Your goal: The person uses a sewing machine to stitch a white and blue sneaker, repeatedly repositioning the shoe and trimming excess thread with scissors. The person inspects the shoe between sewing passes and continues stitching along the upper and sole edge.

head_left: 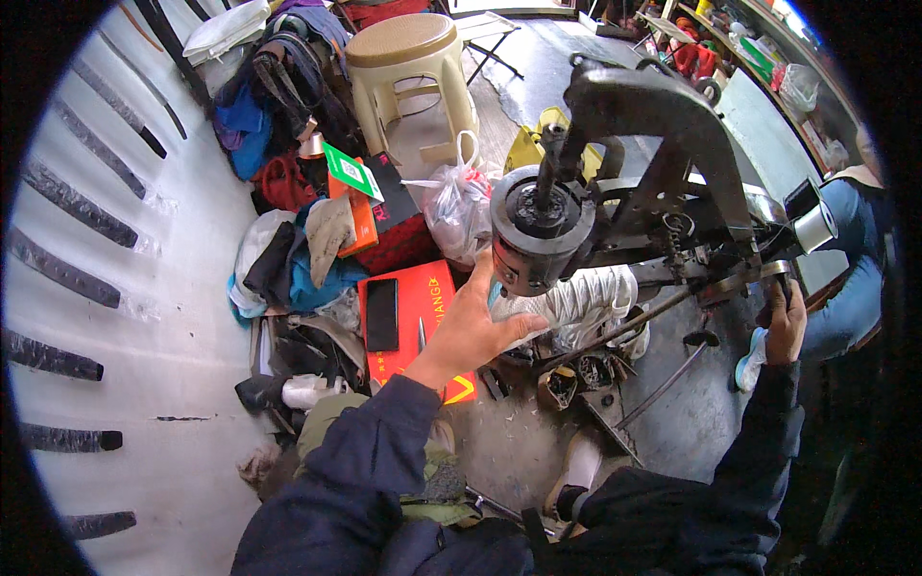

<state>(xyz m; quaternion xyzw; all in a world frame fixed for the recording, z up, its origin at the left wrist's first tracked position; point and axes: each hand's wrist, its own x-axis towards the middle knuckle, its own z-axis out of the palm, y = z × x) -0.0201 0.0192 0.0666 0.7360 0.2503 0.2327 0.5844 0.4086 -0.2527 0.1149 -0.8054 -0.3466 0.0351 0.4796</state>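
A black cast-metal shoe-repair sewing machine [658, 125] stands in front of me, its round head [543, 226] above a white shoe [586, 302]. The shoe sits beneath the head, partly hidden by the machine. My left hand [471, 331] grips the shoe's near left end, thumb on top and fingers reaching up behind, partly out of sight. Over on the right, my right hand [788, 322] is closed round the handle of the machine's crank wheel [776, 273]. A spool of white thread [815, 227] is mounted just above that wheel.
A black phone [382, 315] and a slim pointed metal tool [422, 333] lie on a red box [408, 278]. Behind are a plastic bag [459, 206], a beige stool [408, 77] and heaped bags and cloth [288, 106]. Another person's blue-clad leg [845, 298] is at the right.
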